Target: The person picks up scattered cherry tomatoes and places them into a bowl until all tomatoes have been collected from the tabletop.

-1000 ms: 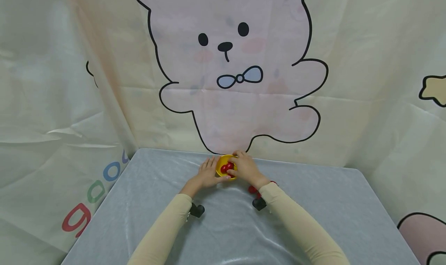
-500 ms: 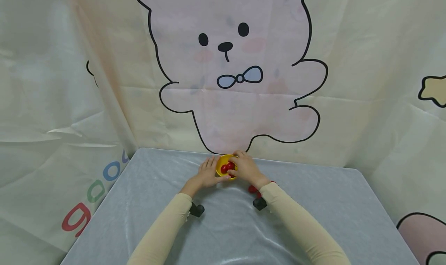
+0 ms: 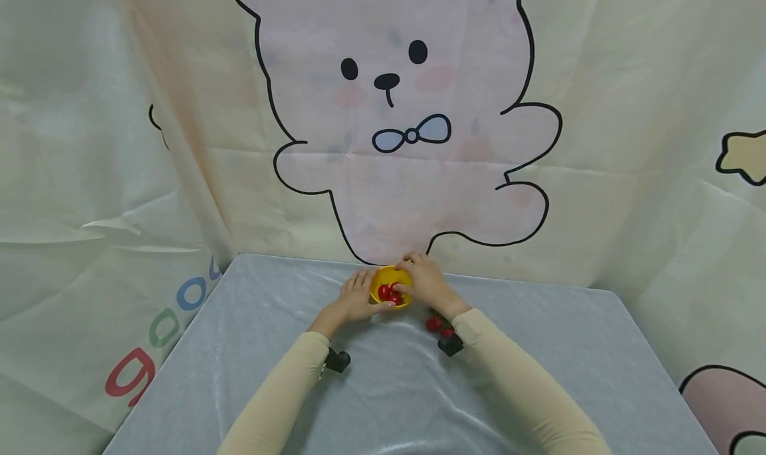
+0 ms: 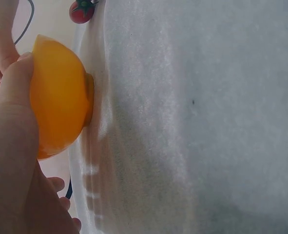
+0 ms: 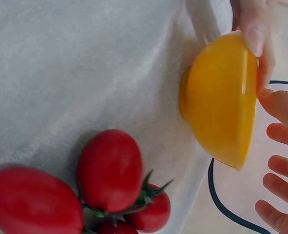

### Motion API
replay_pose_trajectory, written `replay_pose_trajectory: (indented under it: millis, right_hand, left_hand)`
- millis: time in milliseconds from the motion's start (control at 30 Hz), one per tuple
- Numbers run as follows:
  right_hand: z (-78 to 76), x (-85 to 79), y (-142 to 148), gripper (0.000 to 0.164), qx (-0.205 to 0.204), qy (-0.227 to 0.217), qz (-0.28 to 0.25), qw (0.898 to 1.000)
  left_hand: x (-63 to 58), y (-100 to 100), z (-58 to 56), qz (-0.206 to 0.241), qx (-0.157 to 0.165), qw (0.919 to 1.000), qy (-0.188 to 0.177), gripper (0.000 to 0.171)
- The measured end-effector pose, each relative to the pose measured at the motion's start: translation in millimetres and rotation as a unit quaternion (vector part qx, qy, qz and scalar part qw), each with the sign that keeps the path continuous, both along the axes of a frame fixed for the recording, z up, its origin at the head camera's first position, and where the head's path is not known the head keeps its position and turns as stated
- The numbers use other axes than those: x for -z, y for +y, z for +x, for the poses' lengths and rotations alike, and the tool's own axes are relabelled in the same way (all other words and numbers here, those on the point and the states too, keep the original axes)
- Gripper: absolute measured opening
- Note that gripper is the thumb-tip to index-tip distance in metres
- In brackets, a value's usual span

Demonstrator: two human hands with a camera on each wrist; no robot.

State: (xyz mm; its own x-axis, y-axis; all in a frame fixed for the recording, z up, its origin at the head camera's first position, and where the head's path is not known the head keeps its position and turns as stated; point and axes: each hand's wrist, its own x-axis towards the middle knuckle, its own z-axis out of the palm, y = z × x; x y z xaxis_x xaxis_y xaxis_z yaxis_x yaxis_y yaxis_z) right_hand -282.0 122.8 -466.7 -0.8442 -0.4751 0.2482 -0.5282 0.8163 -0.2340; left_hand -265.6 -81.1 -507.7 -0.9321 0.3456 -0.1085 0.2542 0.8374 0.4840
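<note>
In the head view a yellow bowl (image 3: 383,275) sits at the table's back edge. Inside lie red tomatoes (image 3: 383,293). My left hand (image 3: 354,299) holds the bowl from its left side, thumb along the near rim. Over the right rim hovers my right hand (image 3: 428,286), its thumb above the tomatoes. Seen from the right wrist, the fingers (image 5: 280,165) of that hand are spread apart and grip nothing; the yellow bowl (image 5: 220,100) stands upright beyond them. A bunch of red tomatoes (image 5: 109,170) on a green stem lies on the table beneath the right wrist.
A grey cloth (image 3: 383,388) covers the table. Behind it hangs a pale curtain (image 3: 628,222) printed with a bear, close to the bowl. Black wrist cameras (image 3: 338,361) sit under both forearms, the right one (image 3: 450,344) close to the tomato bunch.
My right hand has risen slightly and shifted right, its fingers loosening from the tomatoes in the bowl. More of the bowl and of the table tomatoes shows. The left hand stays put.
</note>
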Motion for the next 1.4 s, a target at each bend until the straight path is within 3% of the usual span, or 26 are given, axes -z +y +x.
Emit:
replay_pose_trajectory:
  millis: [200,833,1400]
  right_hand:
    - [3.3,-4.6,2,0.043,-0.001,0.009,-0.006,1.0]
    - [18.9,7.8,30,0.045,0.013,0.007,-0.045,0.999]
    - [47.5,33.2,63,0.039,0.025,0.002,-0.029,0.999]
  left_hand:
    - [1.0,-1,0.0,-0.003,0.0,1.0,-0.002,0.101]
    - [1.6,1,-1.6,-0.003,-0.011,0.9999,-0.006,0.102]
    - [0.5,2,0.0,-0.001,-0.015,0.9999,-0.005,0.102]
